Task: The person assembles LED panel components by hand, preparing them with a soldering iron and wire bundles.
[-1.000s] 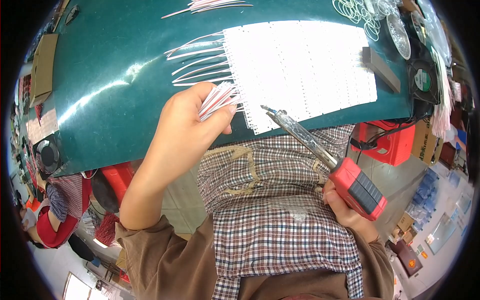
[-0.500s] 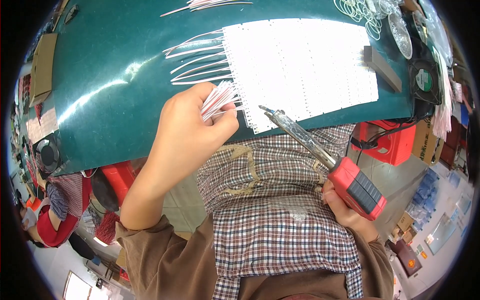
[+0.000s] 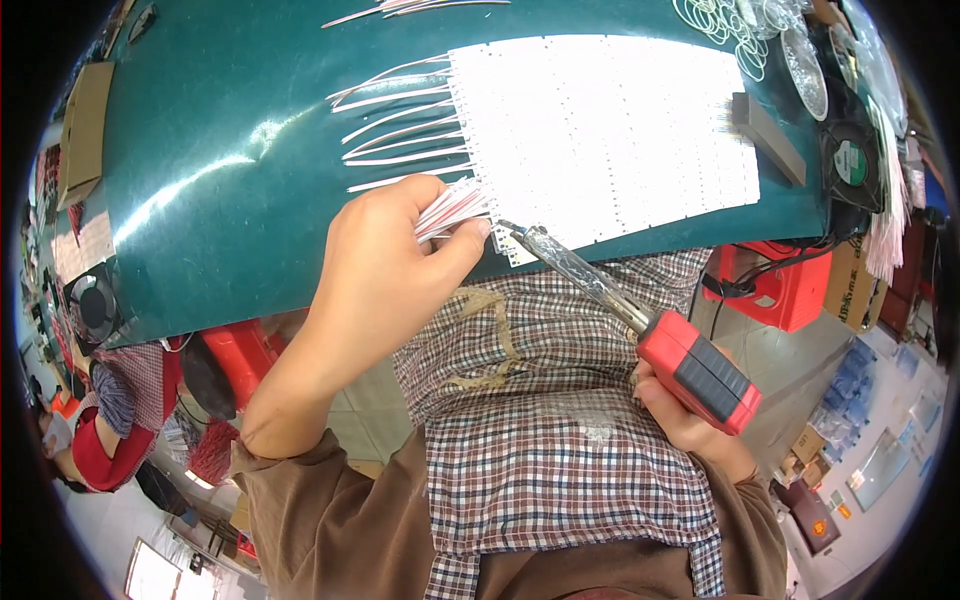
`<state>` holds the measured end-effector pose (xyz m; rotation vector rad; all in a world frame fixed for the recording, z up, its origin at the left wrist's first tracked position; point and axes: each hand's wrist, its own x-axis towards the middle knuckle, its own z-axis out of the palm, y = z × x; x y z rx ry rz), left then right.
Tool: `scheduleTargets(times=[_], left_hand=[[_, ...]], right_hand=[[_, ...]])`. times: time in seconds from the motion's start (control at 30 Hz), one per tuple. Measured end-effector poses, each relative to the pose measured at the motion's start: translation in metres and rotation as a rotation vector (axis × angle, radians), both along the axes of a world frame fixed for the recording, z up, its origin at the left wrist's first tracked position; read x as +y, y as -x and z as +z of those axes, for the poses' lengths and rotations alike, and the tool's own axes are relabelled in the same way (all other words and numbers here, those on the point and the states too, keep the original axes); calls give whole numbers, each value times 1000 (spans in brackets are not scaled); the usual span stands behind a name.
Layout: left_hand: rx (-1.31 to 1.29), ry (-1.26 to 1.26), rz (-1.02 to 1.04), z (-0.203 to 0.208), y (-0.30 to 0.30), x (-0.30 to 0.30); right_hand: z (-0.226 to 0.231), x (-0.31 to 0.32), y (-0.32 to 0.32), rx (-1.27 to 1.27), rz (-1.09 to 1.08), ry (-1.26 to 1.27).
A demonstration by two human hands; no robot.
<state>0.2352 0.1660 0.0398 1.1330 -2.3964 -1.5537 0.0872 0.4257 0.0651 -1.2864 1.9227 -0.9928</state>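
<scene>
My left hand (image 3: pixel 385 265) pinches a bundle of thin white-and-red wires (image 3: pixel 452 205) at the near left corner of the white LED strip panel (image 3: pixel 610 130) on the green table (image 3: pixel 230 170). My right hand (image 3: pixel 690 420) is clenched round a red soldering iron (image 3: pixel 690 365), its tip at the panel's edge. I judge a steady wire and brief tip contact matter most. The solder pad is too small to make out.
</scene>
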Motion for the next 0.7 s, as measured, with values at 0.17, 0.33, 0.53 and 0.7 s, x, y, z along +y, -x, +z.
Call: scheduleTargets(times=[0.17, 0.33, 0.53, 0.7], left_hand=[[2, 19, 0, 0, -1, 1], [-23, 36, -16, 2, 0, 0], [-12, 60, -31, 2, 1, 0], [13, 49, -34, 0, 0, 0]], right_hand=[[-3, 1, -1, -8, 12, -5], [-3, 0, -1, -34, 4, -8], [-2, 8, 0, -17, -37, -15], [4, 1, 4, 57, 49, -10]])
